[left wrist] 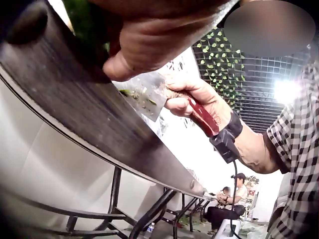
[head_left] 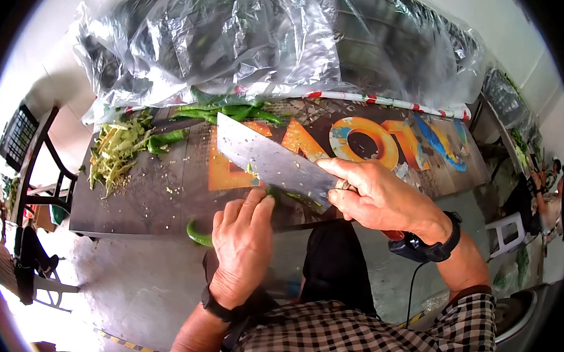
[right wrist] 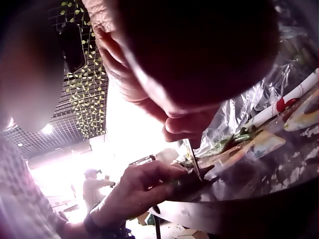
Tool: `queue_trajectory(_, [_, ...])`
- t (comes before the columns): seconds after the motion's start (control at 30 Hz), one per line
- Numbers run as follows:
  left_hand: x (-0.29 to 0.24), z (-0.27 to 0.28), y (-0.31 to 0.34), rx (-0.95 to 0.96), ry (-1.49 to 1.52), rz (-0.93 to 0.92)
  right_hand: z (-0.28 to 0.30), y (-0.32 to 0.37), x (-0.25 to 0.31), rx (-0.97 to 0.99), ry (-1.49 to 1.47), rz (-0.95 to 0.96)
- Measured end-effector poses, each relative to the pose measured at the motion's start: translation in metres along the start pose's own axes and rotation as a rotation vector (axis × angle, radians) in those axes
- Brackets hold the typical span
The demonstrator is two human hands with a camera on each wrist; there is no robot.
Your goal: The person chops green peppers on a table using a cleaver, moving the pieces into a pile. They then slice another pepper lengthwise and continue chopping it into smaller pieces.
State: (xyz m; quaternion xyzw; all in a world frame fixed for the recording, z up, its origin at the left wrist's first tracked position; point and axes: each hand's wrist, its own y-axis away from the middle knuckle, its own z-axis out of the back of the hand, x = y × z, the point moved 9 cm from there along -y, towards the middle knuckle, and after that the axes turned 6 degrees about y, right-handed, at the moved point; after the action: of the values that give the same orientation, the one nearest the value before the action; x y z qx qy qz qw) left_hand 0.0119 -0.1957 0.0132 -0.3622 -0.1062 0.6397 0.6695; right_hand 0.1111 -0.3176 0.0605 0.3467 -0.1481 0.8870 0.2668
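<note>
At the table's near edge, my left hand (head_left: pixel 245 238) presses a long green chili pepper (head_left: pixel 199 234) with bent fingers. The pepper's curved end sticks out left of the hand; its middle is hidden beneath it. My right hand (head_left: pixel 383 197) grips a cleaver (head_left: pixel 270 159), whose red handle (left wrist: pixel 203 117) shows in the left wrist view. The wide blade slants just beyond the left fingertips, with green bits stuck to it. In the right wrist view the blade's edge comes down at the pepper beside the left hand (right wrist: pixel 137 191).
Shredded pale-green pieces (head_left: pixel 119 148) are heaped at the table's left. Whole green peppers (head_left: pixel 234 112) lie at the back, before plastic sheeting (head_left: pixel 251 40). Crumbs dot the dark table (head_left: pixel 146 210) with orange lettering. A white stool (head_left: pixel 507 234) and people are at right.
</note>
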Motion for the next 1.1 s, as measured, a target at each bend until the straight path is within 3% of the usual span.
queue_trajectory(0.2, [-0.001,-0.001,0.002,0.003,-0.007,-0.013,0.002,-0.013,0.004,0.108,0.014,-0.162])
queue_trajectory(0.4, [-0.002,-0.001,0.003,0.002,-0.021,-0.055,-0.022,-0.038,0.011,0.194,0.198,0.005])
queue_trajectory(0.53, [0.000,0.000,0.003,-0.004,0.006,-0.036,-0.032,-0.055,0.007,0.120,0.128,0.017])
queue_trajectory(0.67, [0.001,0.000,0.003,-0.015,-0.002,-0.016,-0.040,-0.066,0.018,0.105,0.236,0.153])
queue_trajectory(0.8, [0.003,0.004,0.002,-0.026,0.049,0.013,-0.036,-0.063,0.016,0.093,0.207,0.116])
queue_trajectory(0.9, [0.012,0.019,-0.002,-0.066,0.114,0.037,-0.024,-0.052,0.008,-0.103,0.159,0.202])
queue_trajectory(1.0, [0.025,0.043,-0.002,-0.123,0.164,0.144,-0.010,-0.043,-0.015,-0.135,-0.176,-0.017])
queue_trajectory(1.1, [0.031,0.061,-0.003,-0.115,0.149,0.216,0.012,-0.024,-0.029,-0.212,-0.367,-0.103])
